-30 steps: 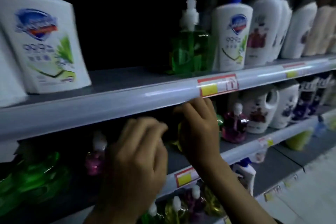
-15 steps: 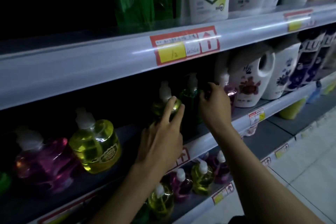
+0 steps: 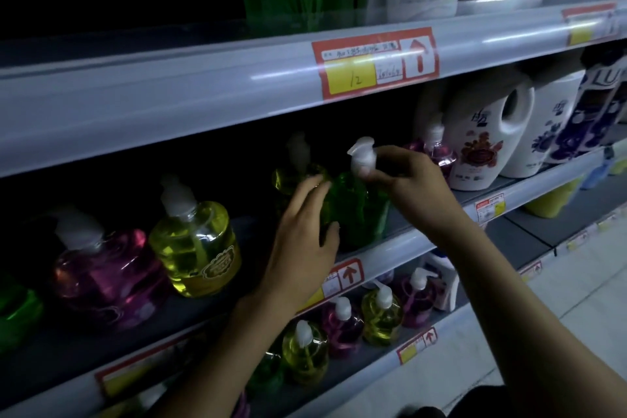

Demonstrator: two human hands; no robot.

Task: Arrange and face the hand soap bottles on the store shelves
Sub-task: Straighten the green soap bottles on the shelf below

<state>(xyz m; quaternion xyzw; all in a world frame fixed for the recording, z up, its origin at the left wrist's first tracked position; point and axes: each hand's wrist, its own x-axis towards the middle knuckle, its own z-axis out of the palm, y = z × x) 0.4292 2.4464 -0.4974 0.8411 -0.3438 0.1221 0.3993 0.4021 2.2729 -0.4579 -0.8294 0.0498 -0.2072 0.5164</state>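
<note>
Shelving [image 3: 169,119], grey, three tiers in view, dimly lit, front rails rising toward 2 o'clock.

Jugs, white, floral labels [image 3: 481,139]: middle tier, at 2 o'clock from the green bottle, standing upright side by side.

Pink bottle [image 3: 105,268], clear body, white pump: middle tier, far out at 8 o'clock from the green bottle, upright.

Yellow bottle [image 3: 196,248], clear body, gold label facing out: touching or just beside the pink bottle, on its 3 o'clock side.

Green bottle [image 3: 356,210], the item being handled: upright at the front edge of the middle tier, between both hands. A second yellow bottle [image 3: 291,176] stands close behind it at 10 o'clock, a second pink bottle [image 3: 437,149] at 2 o'clock; both are partly hidden.

Left hand [image 3: 302,241]: at 8 o'clock on the green bottle, fingers laid round its left flank, thumb curled against its front.

Right hand [image 3: 414,187]: at 1 o'clock of the bottle, thumb and fingertips pinching the pump head, other fingers loosely curled.

Price tag [image 3: 375,63], red and yellow, handwritten "12", arrow pointing up: on the top rail at 12 o'clock above the green bottle.

Small bottles, yellow [image 3: 381,319] and purple [image 3: 342,322]: bottom tier, at 6 o'clock below the hands.

Pump head [image 3: 363,158], white: atop the green bottle, nozzle pointing toward 9 o'clock.
</note>
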